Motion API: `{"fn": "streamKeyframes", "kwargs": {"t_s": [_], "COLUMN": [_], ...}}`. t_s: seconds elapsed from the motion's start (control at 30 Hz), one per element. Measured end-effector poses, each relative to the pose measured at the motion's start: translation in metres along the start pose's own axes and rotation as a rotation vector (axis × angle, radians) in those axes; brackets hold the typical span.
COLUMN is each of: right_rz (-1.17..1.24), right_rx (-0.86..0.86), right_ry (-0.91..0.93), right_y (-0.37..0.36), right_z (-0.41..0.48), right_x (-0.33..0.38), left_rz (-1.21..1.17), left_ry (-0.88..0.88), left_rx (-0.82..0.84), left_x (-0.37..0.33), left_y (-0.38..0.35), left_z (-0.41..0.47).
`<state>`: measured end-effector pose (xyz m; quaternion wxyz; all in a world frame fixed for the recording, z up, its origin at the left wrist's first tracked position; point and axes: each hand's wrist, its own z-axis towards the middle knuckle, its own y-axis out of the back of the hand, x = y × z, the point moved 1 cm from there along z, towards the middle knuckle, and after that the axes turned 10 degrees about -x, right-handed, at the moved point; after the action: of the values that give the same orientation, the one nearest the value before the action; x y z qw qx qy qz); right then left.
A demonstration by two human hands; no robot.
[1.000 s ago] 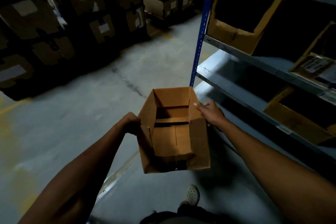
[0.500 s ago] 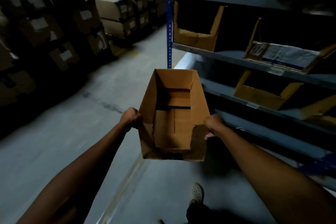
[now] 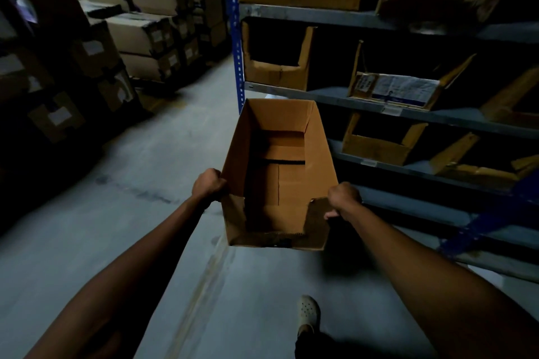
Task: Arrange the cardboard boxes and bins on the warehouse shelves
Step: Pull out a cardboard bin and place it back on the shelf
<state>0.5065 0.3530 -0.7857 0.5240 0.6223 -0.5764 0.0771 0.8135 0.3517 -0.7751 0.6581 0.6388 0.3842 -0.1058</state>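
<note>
We hold an open cardboard box [image 3: 288,183] in the air at the centre of the view, its mouth facing up and its cut-down front wall nearest to us. Our left hand [image 3: 208,183] grips the box's left wall at about 8 o'clock of the box, fingers curled at the rim. Our right hand [image 3: 344,198] grips the right front corner, at about 4 o'clock of the box, fingers curled round the edge. Inside the box we see only its folded bottom flaps. It hangs above the grey floor [image 3: 116,227], its far end near the blue upright [image 3: 233,38] of the metal shelves [image 3: 364,103], which fill the view from 12 to 3 o'clock. Open-fronted cardboard bins [image 3: 274,73] stand on those shelves; a labelled bin [image 3: 402,90] sits at 2 o'clock. Stacks of taped boxes [image 3: 151,35] stand at 10 o'clock, across the aisle. A pale shoe [image 3: 307,313] shows at 6 o'clock.
</note>
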Motion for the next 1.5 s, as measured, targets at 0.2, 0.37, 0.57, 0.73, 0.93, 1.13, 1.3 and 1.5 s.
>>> {"fn": "streamKeyframes", "kwargs": {"t_s": [0.2,0.37,0.57,0.73,0.93,1.13,1.3,1.5], "right_rz": [0.026,0.077,0.126,0.168,0.187,0.228,0.150,0.128], "right_rx": [-0.063,-0.073,-0.068,-0.082,-0.068,-0.059,-0.055,-0.012], "right_ry": [0.042,0.010,-0.008,-0.022,-0.053,-0.089,-0.025,-0.030], "right_y": [0.002,-0.004,-0.012,-0.013,-0.018,-0.030,-0.041,-0.058], "right_z": [-0.002,0.002,0.013,0.022,0.043,0.070,0.099,0.137], "right_x": [-0.003,-0.001,0.001,0.006,0.012,0.024,0.042,0.059], "left_rz": [0.044,0.145,0.183,0.205,0.183,0.177,0.079,-0.835], "left_ry": [-0.041,-0.070,-0.085,-0.086,-0.068,-0.069,0.022,0.535], "left_rx": [0.024,0.037,-0.016,-0.007,0.003,-0.001,-0.064,-0.135], "left_x": [-0.011,-0.015,-0.021,-0.029,-0.033,-0.038,-0.041,-0.030], "left_y": [0.009,0.013,0.010,0.002,-0.012,-0.023,-0.037,-0.063], "left_z": [0.007,0.016,0.030,0.041,0.062,0.088,0.117,0.151]}}
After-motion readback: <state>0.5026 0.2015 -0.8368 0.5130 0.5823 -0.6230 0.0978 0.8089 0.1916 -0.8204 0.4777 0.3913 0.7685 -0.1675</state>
